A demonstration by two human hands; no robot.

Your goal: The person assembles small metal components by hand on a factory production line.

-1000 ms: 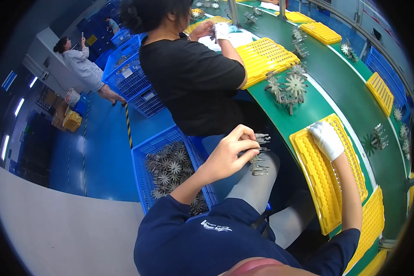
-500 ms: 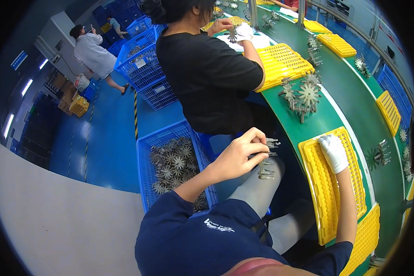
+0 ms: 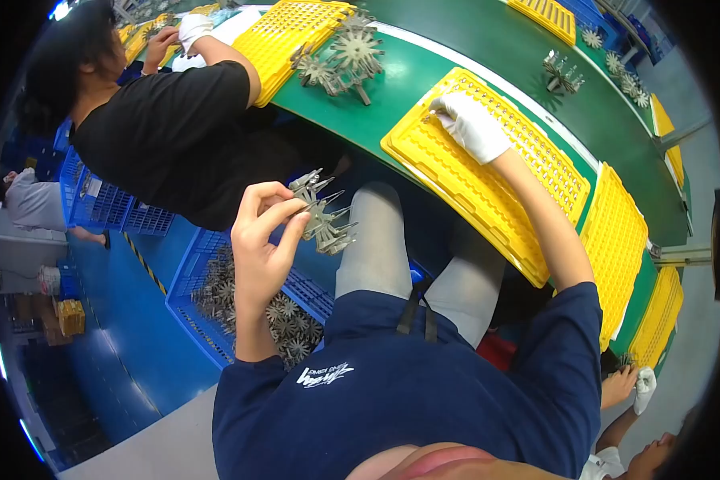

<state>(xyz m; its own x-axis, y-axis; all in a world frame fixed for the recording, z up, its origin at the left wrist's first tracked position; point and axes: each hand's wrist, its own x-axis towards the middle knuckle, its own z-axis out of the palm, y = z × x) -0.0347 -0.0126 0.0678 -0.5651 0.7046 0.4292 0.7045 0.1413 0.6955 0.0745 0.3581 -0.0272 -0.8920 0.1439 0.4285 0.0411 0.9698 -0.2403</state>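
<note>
My bare left hand point(image 3: 262, 232) pinches a star-shaped metal clip rack point(image 3: 322, 218) above my lap, its clips pointing to the right. The rack is tilted and hangs free of the table. My right hand point(image 3: 474, 128), in a white glove, is over the far-left part of a yellow ridged tray point(image 3: 472, 204). Its thumb and fingers are pinched together, with a small metal part point(image 3: 430, 117) at the tips, too small to name exactly. Rows of small shiny parts point(image 3: 540, 152) fill the tray's far side, while the near rows show bare yellow ridges.
Star-shaped racks point(image 3: 346, 60) stand on the green table point(image 3: 412, 60), left of the tray. A blue crate point(image 3: 186, 276) of such racks is by my left side. A co-worker in black point(image 3: 164, 120) sits at left; another person's hands point(image 3: 628, 388) show at lower right.
My view has swung to the right. The rack in my left hand has turned so more of its star face shows. My gloved hand, earlier lying over the tray, now pinches near its far-left end.
</note>
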